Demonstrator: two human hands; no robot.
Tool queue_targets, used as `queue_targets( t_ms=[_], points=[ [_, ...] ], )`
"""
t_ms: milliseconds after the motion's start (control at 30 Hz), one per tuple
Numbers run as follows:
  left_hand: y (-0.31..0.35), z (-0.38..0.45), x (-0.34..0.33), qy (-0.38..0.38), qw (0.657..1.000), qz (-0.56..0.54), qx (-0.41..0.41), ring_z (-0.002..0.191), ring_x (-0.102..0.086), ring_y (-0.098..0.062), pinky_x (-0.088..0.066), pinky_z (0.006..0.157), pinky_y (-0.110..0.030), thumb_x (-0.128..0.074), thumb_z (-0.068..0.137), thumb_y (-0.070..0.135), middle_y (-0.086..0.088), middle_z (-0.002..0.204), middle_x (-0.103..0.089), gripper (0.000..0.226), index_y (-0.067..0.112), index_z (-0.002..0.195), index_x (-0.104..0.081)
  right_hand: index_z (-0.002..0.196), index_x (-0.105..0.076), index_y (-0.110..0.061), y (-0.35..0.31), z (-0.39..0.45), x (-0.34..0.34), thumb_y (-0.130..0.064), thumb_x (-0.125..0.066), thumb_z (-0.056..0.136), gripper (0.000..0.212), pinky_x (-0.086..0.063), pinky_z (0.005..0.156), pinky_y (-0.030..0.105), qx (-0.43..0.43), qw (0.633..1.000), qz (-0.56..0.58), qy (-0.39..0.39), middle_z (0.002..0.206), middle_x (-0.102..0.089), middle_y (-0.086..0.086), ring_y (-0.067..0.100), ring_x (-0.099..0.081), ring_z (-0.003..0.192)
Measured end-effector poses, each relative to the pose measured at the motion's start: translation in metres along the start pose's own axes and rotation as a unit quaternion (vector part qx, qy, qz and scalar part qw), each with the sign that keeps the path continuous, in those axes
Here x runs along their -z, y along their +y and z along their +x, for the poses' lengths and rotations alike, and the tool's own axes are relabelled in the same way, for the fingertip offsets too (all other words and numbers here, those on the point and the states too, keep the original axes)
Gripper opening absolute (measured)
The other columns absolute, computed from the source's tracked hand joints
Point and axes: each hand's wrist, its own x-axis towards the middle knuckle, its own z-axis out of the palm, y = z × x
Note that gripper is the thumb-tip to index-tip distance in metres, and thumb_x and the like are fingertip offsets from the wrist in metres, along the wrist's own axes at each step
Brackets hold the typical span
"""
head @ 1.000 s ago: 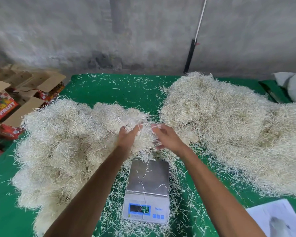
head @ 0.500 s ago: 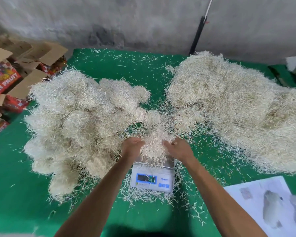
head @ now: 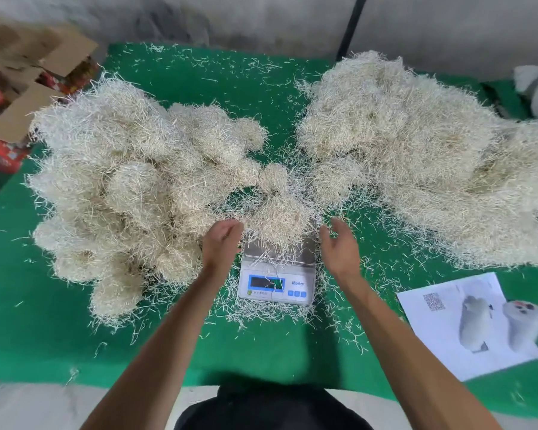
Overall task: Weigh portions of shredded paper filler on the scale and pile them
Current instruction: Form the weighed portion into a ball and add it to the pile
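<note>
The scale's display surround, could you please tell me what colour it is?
Blue, around a dark screen on the scale; the head view shows it.

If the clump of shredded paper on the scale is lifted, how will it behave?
The clump looks loose and airy, so it is probably very light and squashes easily. Stray strands around the scale suggest it will likely shed bits when lifted.

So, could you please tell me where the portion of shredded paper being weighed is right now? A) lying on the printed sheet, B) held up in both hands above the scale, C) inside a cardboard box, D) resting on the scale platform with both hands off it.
D: the portion sits on the scale, while the left hand and right hand are open either side of it, holding nothing.
</note>
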Motion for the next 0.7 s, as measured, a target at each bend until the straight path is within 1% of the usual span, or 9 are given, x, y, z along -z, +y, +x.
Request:
queue_targets(
  t_ms=[100,167,200,233,267,333,400,567,700],
  points=[
    [-0.010,-0.005,0.002,-0.012,1.000,-0.019,0.006,0.091,-0.073,-0.015,-0.063,0.071,-0.029,-0.067,0.096,0.031,-0.002,0.099,-0.074,0.019,0.018,0.110,-0.067,0.160,-0.028,-0.011,0.007,-0.014,-0.006,-0.045,-0.047,0.107,0.066,-0.053,0.098,0.043,-0.021,1.000,0.000,-0.004,0.132,-0.061,0.010,0.012,-0.056,0.085],
    [-0.016,-0.008,0.003,-0.018,1.000,-0.024,0.009,0.089,-0.073,-0.011,-0.061,0.068,-0.025,-0.067,0.096,0.031,0.001,0.097,-0.075,0.015,0.021,0.107,-0.067,0.162,-0.023,-0.011,0.011,-0.022,-0.010,-0.045,-0.047,0.106,0.069,-0.059,0.081,0.037,-0.043,0.999,0.006,-0.011,0.112,-0.058,0.000,0.003,-0.053,0.067],
    [-0.018,-0.008,0.003,-0.021,0.999,-0.024,0.010,0.088,-0.073,-0.011,-0.061,0.068,-0.025,-0.067,0.095,0.031,0.002,0.097,-0.075,0.015,0.022,0.107,-0.067,0.162,-0.021,-0.012,0.011,-0.025,-0.011,-0.046,-0.047,0.106,0.070,-0.060,0.069,0.035,-0.049,0.999,0.005,-0.014,0.107,-0.056,-0.002,0.000,-0.052,0.056],
    [-0.021,-0.008,0.003,-0.024,0.999,-0.025,0.013,0.088,-0.073,-0.011,-0.062,0.069,-0.026,-0.066,0.095,0.031,0.002,0.098,-0.075,0.016,0.021,0.108,-0.067,0.162,-0.020,-0.013,0.010,-0.028,-0.012,-0.047,-0.047,0.106,0.072,-0.061,0.066,0.036,-0.051,0.999,0.005,-0.018,0.108,-0.056,-0.001,0.000,-0.052,0.051],
    [-0.023,-0.007,0.004,-0.026,0.999,-0.028,0.017,0.088,-0.073,-0.012,-0.062,0.070,-0.028,-0.066,0.095,0.031,0.002,0.100,-0.075,0.018,0.020,0.109,-0.067,0.162,-0.020,-0.013,0.009,-0.030,-0.012,-0.049,-0.048,0.105,0.073,-0.063,0.072,0.041,-0.048,0.999,0.006,-0.022,0.118,-0.058,0.003,0.003,-0.056,0.056],
    [-0.027,-0.006,0.004,-0.021,0.999,-0.040,0.029,0.088,-0.074,-0.013,-0.063,0.072,-0.031,-0.066,0.095,0.030,0.002,0.103,-0.074,0.020,0.020,0.112,-0.067,0.160,-0.025,-0.010,0.009,-0.030,-0.012,-0.048,-0.051,0.105,0.072,-0.057,0.099,0.051,-0.037,0.999,0.008,-0.013,0.151,-0.050,0.010,0.016,-0.068,0.090],
    [-0.029,-0.006,0.003,-0.016,0.998,-0.051,0.037,0.087,-0.074,-0.014,-0.063,0.073,-0.032,-0.067,0.095,0.030,0.002,0.105,-0.074,0.019,0.022,0.112,-0.067,0.156,-0.033,-0.007,0.009,-0.028,-0.012,-0.046,-0.053,0.105,0.067,-0.049,0.109,0.049,-0.032,0.999,0.006,-0.002,0.159,-0.040,0.013,0.027,-0.061,0.122],
    [-0.031,-0.007,0.003,-0.012,0.998,-0.053,0.034,0.088,-0.074,-0.014,-0.062,0.075,-0.034,-0.066,0.096,0.035,0.004,0.106,-0.073,0.021,0.024,0.113,-0.066,0.153,-0.038,-0.010,0.002,-0.024,-0.012,-0.052,-0.052,0.102,0.067,-0.050,0.108,0.054,-0.031,0.999,0.018,0.010,0.156,-0.043,0.010,0.025,-0.057,0.128],
    [-0.030,-0.008,0.006,-0.002,0.998,-0.053,0.033,0.086,-0.074,-0.011,-0.060,0.067,-0.025,-0.065,0.096,0.035,0.002,0.107,-0.073,0.021,0.024,0.114,-0.066,0.153,-0.038,-0.009,-0.012,-0.008,-0.012,-0.048,-0.047,0.106,0.061,-0.050,0.108,0.054,0.003,0.999,0.020,0.034,0.152,-0.048,0.011,0.026,-0.059,0.127]
  ],
)
